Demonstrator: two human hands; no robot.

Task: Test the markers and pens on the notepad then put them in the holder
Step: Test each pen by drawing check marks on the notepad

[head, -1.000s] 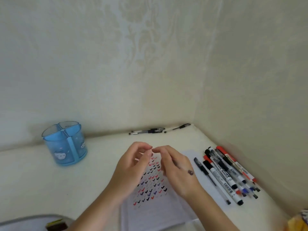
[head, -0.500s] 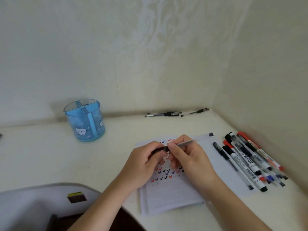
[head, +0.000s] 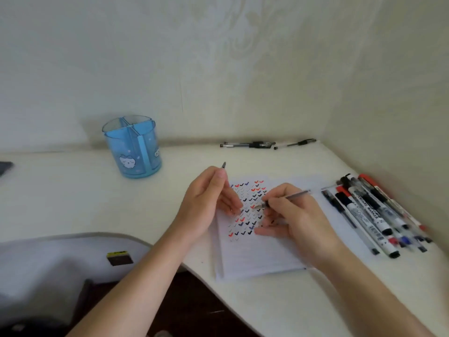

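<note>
Blue plastic, the holder point(head: 132, 152) stands well beyond the left grip point(head: 209, 198), and no pen shows in its compartments, so I judge nothing is stowed yet. Rows of red, blue and black ticks fill the notepad point(head: 257, 259) under both grips, which suggests testing is well along. The putting-away looks wholly left to do. A pile of markers and pens point(head: 364, 210) lies just right of the right grip point(head: 291, 215), and a few more pens point(head: 250, 144) lie far beyond it by the wall. The right grip is closed around a slim pen point(head: 289, 197), whose tip meets the paper between the two grips. The left grip pinches what looks like its cap point(head: 223, 165), its lower fingers resting on the notepad.
</note>
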